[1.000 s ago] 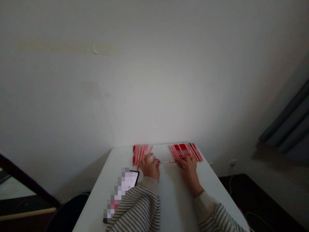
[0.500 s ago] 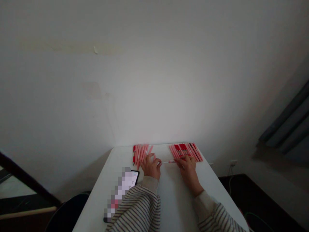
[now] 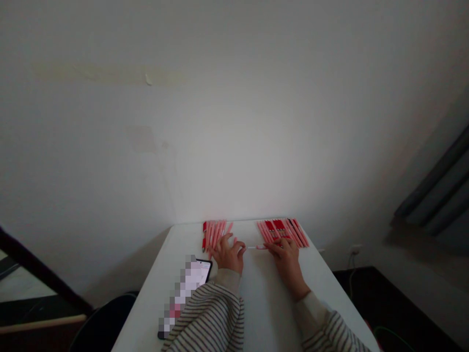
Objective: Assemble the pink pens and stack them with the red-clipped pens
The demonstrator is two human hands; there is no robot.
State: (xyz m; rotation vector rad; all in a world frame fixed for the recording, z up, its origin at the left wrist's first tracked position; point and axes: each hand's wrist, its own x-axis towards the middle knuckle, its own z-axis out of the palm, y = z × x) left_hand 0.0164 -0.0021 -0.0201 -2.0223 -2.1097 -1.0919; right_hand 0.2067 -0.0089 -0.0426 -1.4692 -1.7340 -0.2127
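Pen: we have the pink-and-clear pen [image 3: 261, 247] between the hands, a thin white stick [image 3: 251, 248] reaching leftward from it.
Right hand: our right hand [image 3: 287, 256] pinches the pen's right part between thumb and fingers.
Left hand: our left hand [image 3: 229, 255] has thumb and finger brought together by the stick's left end; we cannot tell whether they grip it.
Handling: we judge the pen light, stiff and a little slippery, the stick easier to bend; the barrel gives our best hold.
Pen rows: the left pens [image 3: 216, 232] and right pens [image 3: 264, 230] crowd both hands near the table's far edge.
Table: the white table [image 3: 269, 303] offers us bare room between the forearms; the phone [image 3: 201, 270] limits our left.
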